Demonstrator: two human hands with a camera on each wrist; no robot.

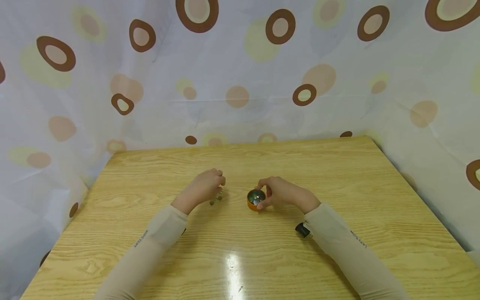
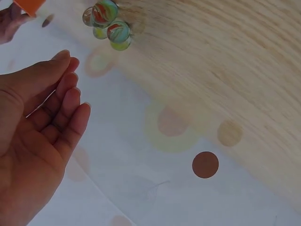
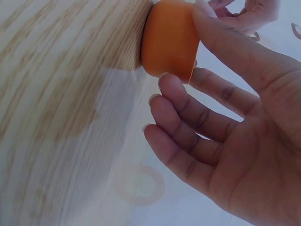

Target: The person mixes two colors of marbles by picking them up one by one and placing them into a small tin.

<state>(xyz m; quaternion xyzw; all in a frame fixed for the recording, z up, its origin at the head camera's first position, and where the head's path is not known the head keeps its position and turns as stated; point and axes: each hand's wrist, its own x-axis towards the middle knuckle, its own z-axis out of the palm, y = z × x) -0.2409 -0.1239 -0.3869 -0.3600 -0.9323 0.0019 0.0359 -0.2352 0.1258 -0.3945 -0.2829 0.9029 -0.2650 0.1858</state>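
Observation:
Several glass marbles point(image 1: 216, 199) lie clustered on the wooden table, just under my left hand point(image 1: 206, 184). Seen from the left wrist, the marbles point(image 2: 117, 32) are clear with red, blue, green and yellow swirls. The left hand point(image 2: 51, 113) hovers with its fingers loosely bent and the thumb close to the index fingertip; nothing shows between them. My right hand point(image 1: 281, 191) holds a small round orange cup point(image 1: 253, 206) upright on the table, thumb and finger on opposite sides of its rim. Its inside looks dark and shiny. The right wrist view shows the cup's point(image 3: 170, 40) smooth outer wall.
The wooden table point(image 1: 337, 250) spreads around both hands. A patterned white cloth point(image 1: 240, 121) hangs behind it and along both sides. A black strap piece point(image 1: 302, 230) shows at the right wrist. Light glares off the table near the front.

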